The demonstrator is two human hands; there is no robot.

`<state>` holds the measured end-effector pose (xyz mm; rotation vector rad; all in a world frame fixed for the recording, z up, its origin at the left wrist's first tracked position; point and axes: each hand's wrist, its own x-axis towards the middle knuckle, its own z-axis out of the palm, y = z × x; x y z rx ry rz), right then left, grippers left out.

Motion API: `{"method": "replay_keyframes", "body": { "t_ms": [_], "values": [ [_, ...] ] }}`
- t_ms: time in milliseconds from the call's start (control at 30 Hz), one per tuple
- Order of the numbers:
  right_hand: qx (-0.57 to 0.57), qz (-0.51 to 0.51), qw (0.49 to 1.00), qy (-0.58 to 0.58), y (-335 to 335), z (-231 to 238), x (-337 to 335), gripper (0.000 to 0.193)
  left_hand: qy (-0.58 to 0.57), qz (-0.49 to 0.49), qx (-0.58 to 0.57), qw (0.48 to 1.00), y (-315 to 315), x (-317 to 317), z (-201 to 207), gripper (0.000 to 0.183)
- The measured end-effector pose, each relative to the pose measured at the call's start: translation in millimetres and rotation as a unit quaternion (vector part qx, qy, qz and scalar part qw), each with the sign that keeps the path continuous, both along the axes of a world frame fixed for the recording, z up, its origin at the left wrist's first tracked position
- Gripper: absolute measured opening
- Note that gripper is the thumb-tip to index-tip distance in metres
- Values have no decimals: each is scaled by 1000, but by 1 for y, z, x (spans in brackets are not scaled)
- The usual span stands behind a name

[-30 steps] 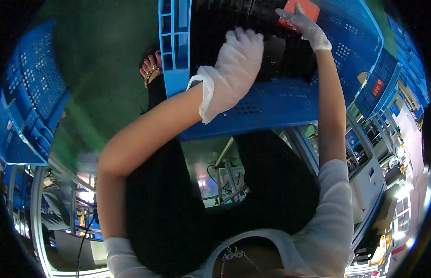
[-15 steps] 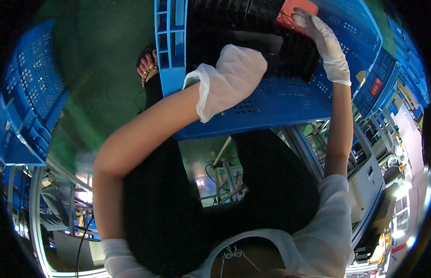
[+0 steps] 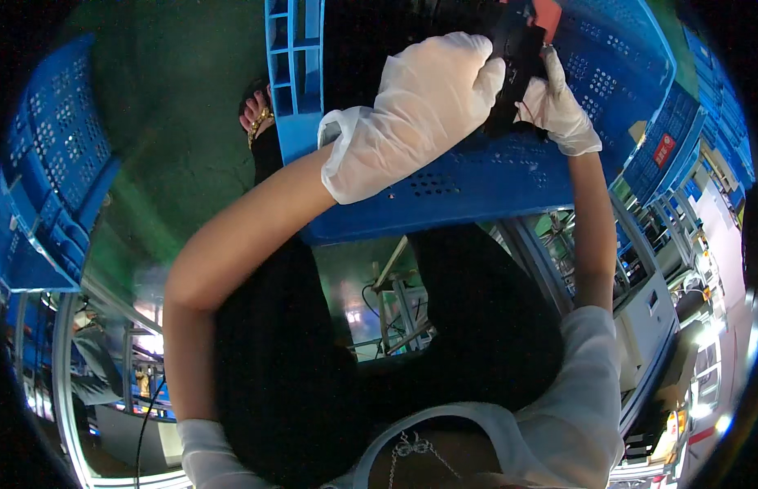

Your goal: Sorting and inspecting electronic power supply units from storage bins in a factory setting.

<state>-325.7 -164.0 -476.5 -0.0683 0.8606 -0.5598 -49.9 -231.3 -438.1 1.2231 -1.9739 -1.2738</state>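
Note:
My left hand (image 3: pixel 444 81), in a loose white glove, is closed on a black flat part (image 3: pixel 512 41), its thumb along the part's near side. Most of that part is hidden by the glove and blends into the dark things behind it. Beside the part's right edge is my right hand (image 3: pixel 558 114), also gloved, with fingers apart, one pointing up and another toward the left. Whether it touches the part I cannot make out. Beyond it lies a flat red-orange piece (image 3: pixel 548 16). Both hands are over a blue plastic crate (image 3: pixel 477 175) with several black things inside.
The crate's ribbed left wall (image 3: pixel 296 73) stands beside my foot (image 3: pixel 256 114). A blue perforated crate (image 3: pixel 48 155) stands at far left, and more blue crates (image 3: pixel 664 151) at right. Metal framing (image 3: pixel 530 253) runs below the crate, near my knees.
My left hand has moved right and away from me with the black part, which is now turned upright. My right hand has left the red-orange piece and come down toward me.

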Motion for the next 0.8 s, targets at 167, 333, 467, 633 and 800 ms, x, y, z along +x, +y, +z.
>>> {"method": "replay_keyframes", "body": {
  "t_ms": [167,333,467,633,800],
  "values": [
    [-90,220,939,248,-30,45,36,91,-28,-20,-46,998,2,-4,7,22],
    [-153,138,922,329,-27,68,80,63,-128,-139,-168,968,2,-4,10,24],
    [-112,288,849,428,-34,85,72,75,-54,-152,-165,973,6,-6,6,39],
    [-240,220,835,443,-16,68,61,72,24,-243,-204,948,2,-5,17,48],
    [-248,14,845,474,-23,50,39,74,-3,-273,-245,930,9,-6,13,28]
  ]
}}
